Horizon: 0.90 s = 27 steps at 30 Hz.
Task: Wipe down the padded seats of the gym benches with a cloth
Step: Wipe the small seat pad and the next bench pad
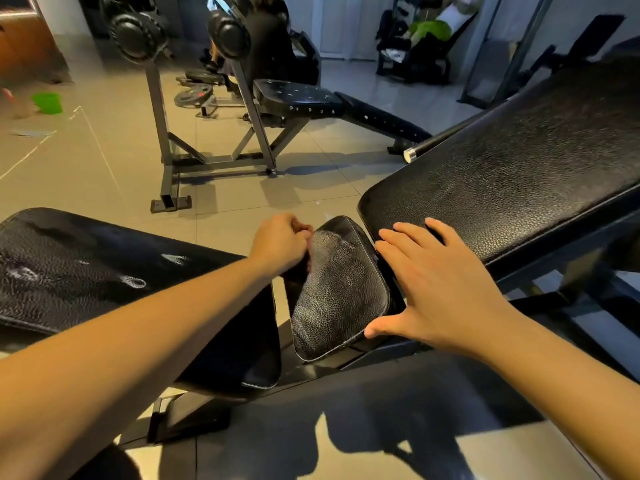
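Left hand [278, 242] is curling tight; held item indiscernible. Seat pad [337, 292] is sitting just right of that fist. Right hand [440, 282] is lying flat, fingers spread, on backrest pad [519, 174], thumb touching seat pad corner.

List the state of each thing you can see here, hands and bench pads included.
Seat: tilted, streaky sheen.
Left hand: curled at the seat's edge, seemingly gripping a dark cloth.
Right hand: open, fingers flat on the backrest.
Left pad: pale smears on it.
Far bench: barbell racked.
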Each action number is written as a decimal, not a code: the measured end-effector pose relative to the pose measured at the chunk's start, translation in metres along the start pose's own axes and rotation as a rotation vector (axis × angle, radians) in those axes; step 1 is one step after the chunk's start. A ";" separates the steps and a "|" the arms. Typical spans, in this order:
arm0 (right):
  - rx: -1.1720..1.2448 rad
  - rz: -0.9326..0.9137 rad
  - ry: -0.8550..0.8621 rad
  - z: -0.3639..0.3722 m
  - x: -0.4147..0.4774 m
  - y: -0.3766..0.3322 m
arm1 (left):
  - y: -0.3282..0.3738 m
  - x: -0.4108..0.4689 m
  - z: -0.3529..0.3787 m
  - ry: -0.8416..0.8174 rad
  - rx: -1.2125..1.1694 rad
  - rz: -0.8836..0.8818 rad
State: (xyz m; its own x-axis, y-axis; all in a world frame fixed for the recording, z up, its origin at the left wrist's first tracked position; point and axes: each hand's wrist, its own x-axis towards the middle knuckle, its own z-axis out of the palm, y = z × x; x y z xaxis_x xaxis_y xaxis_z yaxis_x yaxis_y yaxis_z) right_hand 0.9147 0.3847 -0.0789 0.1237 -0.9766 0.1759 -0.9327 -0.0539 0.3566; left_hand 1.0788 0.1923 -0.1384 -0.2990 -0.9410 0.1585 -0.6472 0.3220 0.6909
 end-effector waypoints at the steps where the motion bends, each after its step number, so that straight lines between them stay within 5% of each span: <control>1: 0.002 0.001 -0.003 0.000 0.000 0.000 | -0.006 0.004 -0.002 0.009 0.039 -0.060; 8: -0.008 -0.001 -0.009 -0.001 -0.001 0.001 | 0.029 -0.027 0.006 -0.054 -0.073 0.405; 13: -0.015 0.019 -0.057 -0.003 0.000 -0.001 | -0.003 0.008 0.007 0.045 0.046 -0.025; 19: -0.062 0.041 -0.077 -0.006 -0.001 -0.001 | 0.033 -0.045 0.010 -0.062 -0.073 0.550; 21: -0.067 0.041 -0.081 -0.006 -0.001 -0.001 | 0.024 -0.032 0.012 -0.010 -0.029 0.478; 24: -0.063 0.044 -0.079 -0.006 -0.001 -0.001 | 0.005 -0.007 0.009 0.054 0.017 0.096; 27: -0.049 0.041 -0.085 -0.006 -0.001 -0.001 | 0.017 -0.026 0.006 0.019 0.029 0.141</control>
State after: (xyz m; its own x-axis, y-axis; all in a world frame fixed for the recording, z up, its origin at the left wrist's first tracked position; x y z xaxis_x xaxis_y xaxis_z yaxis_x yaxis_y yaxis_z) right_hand 0.9178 0.3868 -0.0738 0.0542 -0.9920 0.1139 -0.9186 -0.0049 0.3951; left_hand 1.0712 0.2230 -0.1351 -0.3749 -0.8881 0.2660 -0.6198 0.4534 0.6405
